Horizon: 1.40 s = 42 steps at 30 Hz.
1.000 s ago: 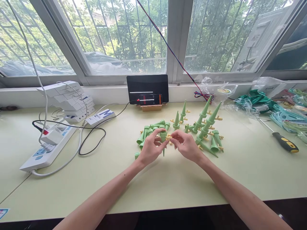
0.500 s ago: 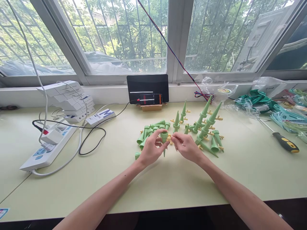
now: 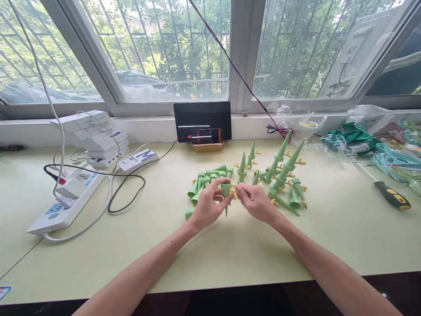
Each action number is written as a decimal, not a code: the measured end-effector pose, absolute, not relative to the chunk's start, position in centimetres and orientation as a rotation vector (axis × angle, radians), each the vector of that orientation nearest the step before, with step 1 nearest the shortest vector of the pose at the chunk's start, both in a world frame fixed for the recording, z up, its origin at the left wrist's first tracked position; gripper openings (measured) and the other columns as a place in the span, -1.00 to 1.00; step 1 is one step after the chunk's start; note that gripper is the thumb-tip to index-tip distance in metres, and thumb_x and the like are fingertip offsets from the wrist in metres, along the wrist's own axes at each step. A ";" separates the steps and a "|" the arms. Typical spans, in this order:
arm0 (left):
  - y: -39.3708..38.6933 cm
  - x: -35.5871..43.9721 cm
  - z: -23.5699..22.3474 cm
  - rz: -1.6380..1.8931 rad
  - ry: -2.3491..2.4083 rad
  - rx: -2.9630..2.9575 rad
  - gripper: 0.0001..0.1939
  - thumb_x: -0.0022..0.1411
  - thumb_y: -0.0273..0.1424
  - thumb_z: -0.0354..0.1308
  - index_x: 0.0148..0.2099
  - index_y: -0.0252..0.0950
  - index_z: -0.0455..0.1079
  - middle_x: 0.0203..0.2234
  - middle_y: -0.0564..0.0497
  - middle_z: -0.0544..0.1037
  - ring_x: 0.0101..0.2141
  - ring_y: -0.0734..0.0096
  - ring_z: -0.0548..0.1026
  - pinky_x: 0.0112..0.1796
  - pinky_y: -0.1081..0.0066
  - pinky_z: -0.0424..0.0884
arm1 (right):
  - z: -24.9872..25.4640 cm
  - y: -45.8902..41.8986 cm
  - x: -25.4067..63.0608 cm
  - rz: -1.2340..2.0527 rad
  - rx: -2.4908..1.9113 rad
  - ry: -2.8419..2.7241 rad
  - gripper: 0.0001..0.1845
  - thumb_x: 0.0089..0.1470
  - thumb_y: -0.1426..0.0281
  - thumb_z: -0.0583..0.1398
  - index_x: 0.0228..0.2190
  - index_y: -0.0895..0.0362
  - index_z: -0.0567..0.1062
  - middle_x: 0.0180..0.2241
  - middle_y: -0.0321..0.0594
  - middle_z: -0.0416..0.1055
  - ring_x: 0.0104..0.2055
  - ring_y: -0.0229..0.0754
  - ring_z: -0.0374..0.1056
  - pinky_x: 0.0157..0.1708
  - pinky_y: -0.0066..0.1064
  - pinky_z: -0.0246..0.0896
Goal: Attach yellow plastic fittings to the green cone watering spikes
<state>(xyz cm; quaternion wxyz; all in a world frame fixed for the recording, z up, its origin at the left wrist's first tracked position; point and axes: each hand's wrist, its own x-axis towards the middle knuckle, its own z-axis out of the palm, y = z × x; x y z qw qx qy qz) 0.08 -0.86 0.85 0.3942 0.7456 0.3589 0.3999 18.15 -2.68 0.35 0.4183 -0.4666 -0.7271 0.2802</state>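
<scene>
One half-curled left hand (image 3: 208, 204) is placed at frame centre, a green spike (image 3: 225, 188) held tip-down between thumb and fingers; a yellow valve (image 3: 232, 192) is seemingly pinched by the right hand (image 3: 255, 201), fingertips closed. Fitting seems underway; steady alignment seems called for.

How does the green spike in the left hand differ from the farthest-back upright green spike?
The held green spike points tip down; the farthest-back upright green spike points tip up. The held green spike is gripped by the left hand, while the farthest-back upright green spike stands on the table, untouched. Both are green and taper to a point.
</scene>
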 end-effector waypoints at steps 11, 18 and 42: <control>-0.7 0.1 0.7 1.013 0.925 1.811 -0.56 0.25 -0.15 0.17 0.10 -0.23 0.27 -0.51 0.07 0.46 -0.48 0.39 0.53 -0.54 0.48 0.46 | 0.7 -2.9 18.0 0.832 -1.101 -1.756 -0.80 0.27 0.24 0.09 -0.32 0.10 0.38 -0.49 -0.32 0.36 -0.51 -0.28 0.21 -0.45 -0.42 0.14; -0.9 0.2 0.9 0.988 0.928 1.833 -0.56 0.26 -0.13 0.14 0.09 -0.23 0.27 -0.48 0.06 0.48 -0.47 0.38 0.55 -0.52 0.46 0.48 | 0.5 -2.8 18.2 0.804 -1.125 -1.782 -0.80 0.27 0.28 0.09 -0.35 0.11 0.40 -0.53 -0.33 0.32 -0.54 -0.29 0.17 -0.49 -0.42 0.09; -1.0 0.1 0.7 0.948 0.911 1.827 -0.54 0.25 -0.10 0.14 0.09 -0.24 0.25 -0.52 0.08 0.46 -0.48 0.36 0.54 -0.44 0.38 0.52 | 0.5 -2.9 18.1 0.713 -1.192 -1.828 -0.67 0.30 0.26 -0.01 -0.48 0.10 0.29 -0.62 -0.37 0.16 -0.58 -0.30 0.02 -0.53 -0.42 -0.04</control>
